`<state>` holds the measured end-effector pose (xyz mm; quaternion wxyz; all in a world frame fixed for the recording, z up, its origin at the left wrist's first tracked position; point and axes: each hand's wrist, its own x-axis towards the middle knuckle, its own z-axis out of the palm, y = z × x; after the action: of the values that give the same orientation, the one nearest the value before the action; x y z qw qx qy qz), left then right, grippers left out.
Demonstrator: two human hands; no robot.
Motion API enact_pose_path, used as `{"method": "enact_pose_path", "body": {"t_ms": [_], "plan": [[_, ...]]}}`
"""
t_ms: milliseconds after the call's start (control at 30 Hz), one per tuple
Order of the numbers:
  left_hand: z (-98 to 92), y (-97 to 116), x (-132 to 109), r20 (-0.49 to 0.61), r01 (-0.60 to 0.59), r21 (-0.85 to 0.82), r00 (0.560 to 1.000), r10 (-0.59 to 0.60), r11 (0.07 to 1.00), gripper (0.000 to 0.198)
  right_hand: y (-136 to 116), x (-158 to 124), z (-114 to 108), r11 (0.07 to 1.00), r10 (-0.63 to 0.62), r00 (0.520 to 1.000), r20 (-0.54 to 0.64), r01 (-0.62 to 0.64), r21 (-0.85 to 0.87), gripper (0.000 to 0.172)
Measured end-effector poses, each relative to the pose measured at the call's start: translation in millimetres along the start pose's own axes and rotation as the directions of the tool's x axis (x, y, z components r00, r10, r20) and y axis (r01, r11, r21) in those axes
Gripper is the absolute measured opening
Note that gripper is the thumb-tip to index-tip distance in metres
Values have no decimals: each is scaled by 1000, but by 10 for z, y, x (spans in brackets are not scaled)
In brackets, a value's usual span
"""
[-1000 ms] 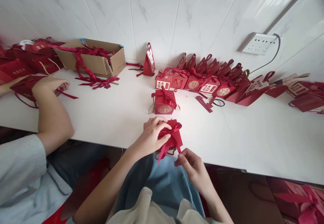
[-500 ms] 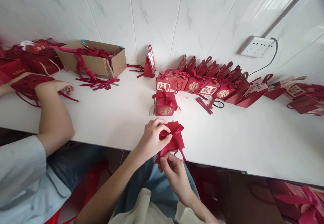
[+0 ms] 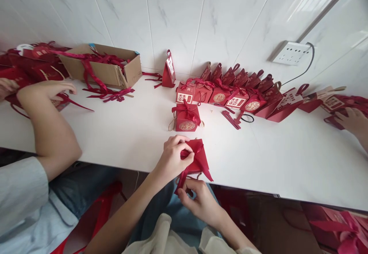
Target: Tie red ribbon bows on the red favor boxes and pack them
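A red gift box [image 3: 202, 158] sits at the table's front edge with a dark red ribbon [image 3: 183, 178] tied over its top. My left hand [image 3: 175, 155] rests at the box's left side, thumb and fingertips pinched on the ribbon near the knot. Below the front edge, my right hand [image 3: 199, 198] holds one hanging ribbon tail between thumb and forefinger. The other tail lies over the box's right corner. Just behind stands a finished-looking red box with a bow [image 3: 187, 117] and gold cord handles.
Several red boxes [image 3: 220, 95] line the wall, with triangular ones behind. A cardboard box [image 3: 106, 72] of ribbons stands back left. Loose ribbon pieces [image 3: 230, 120] and a black hair tie [image 3: 247, 118] lie mid-right. A co-worker's arm [image 3: 54, 127] is at left; another person's hand [image 3: 353, 122] is at right.
My right hand has drawn the ribbon tail down toward me, and the bow's right loop has shrunk away. My left hand stays put. A hand has appeared further in at the far right.
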<state>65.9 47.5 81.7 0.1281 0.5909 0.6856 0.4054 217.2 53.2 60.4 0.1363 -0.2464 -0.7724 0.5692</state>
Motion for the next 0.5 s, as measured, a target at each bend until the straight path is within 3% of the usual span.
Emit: {"method": "enact_pose_path", "body": {"t_ms": [100, 167, 233, 300, 367, 500], "plan": [[-18, -1, -14, 15, -17, 7, 1000, 17, 1000, 5, 4, -125, -231, 997, 78, 997, 14, -78, 0, 40], [-21, 3, -23, 30, -28, 3, 999, 28, 1000, 3, 18, -185, -393, 982, 187, 975, -123, -183, 40, 50], [-14, 10, -27, 42, -32, 1, 999, 32, 999, 4, 39, -191, -512, 961, 270, 909, -318, -273, 35, 53], [-1, 17, -28, 35, -30, 10, 999, 29, 1000, 5, 62, -145, -564, 953, 271, 866, -420, -303, -12, 49], [10, 21, -27, 25, -29, 23, 999, 29, 999, 6, 88, -78, -562, 961, 250, 877, -411, -278, -9, 46], [15, 32, -27, 28, -34, 30, 999, 33, 999, 6, 120, -6, -520, 957, 278, 886, -372, -223, 186, 43]]}}
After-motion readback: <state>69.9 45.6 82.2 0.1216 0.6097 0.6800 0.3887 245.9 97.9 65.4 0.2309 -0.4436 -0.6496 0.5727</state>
